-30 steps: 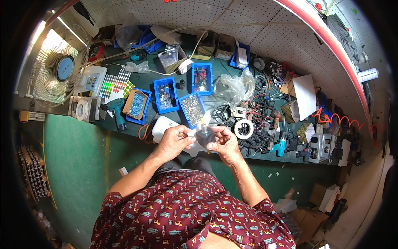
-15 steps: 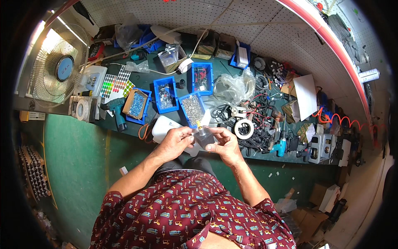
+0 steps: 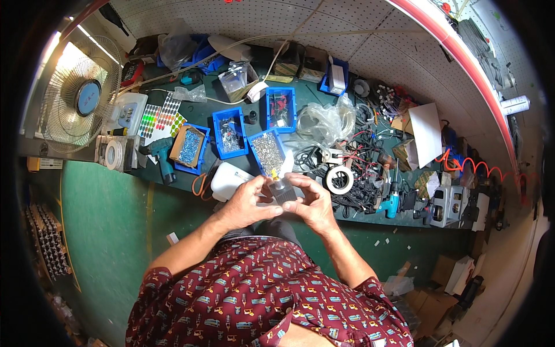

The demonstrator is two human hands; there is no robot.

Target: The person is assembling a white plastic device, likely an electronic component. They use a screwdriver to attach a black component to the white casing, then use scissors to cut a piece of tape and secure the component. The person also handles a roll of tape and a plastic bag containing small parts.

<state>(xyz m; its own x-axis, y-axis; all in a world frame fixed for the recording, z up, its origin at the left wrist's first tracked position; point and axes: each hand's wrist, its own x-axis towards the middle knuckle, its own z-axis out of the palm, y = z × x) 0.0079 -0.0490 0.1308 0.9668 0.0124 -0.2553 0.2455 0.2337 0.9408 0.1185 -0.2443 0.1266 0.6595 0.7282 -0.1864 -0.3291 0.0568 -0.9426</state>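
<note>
Sitting between left hand [image 3: 245, 203] and right hand [image 3: 315, 203] — both clamped on it — is a yellow-tipped, dark ribbed block [image 3: 283, 193].

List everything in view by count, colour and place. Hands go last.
Block: one, dark grey, between the hands
Bins: at least six, blue, bench middle and back
Drills: two, teal and black, bench left and right
Fan: one, blue hub, far left
White rolls: two, bench right and left
Sticker sheets: count unclear, multicoloured, bench left
Clear bag: at least one, transparent, behind the cables
Cables: many, mostly black, bench right
White panel: one, bench right
Bench: one, green, ahead
Left hand: one, bare, at the block
Right hand: one, bare, at the block
</note>
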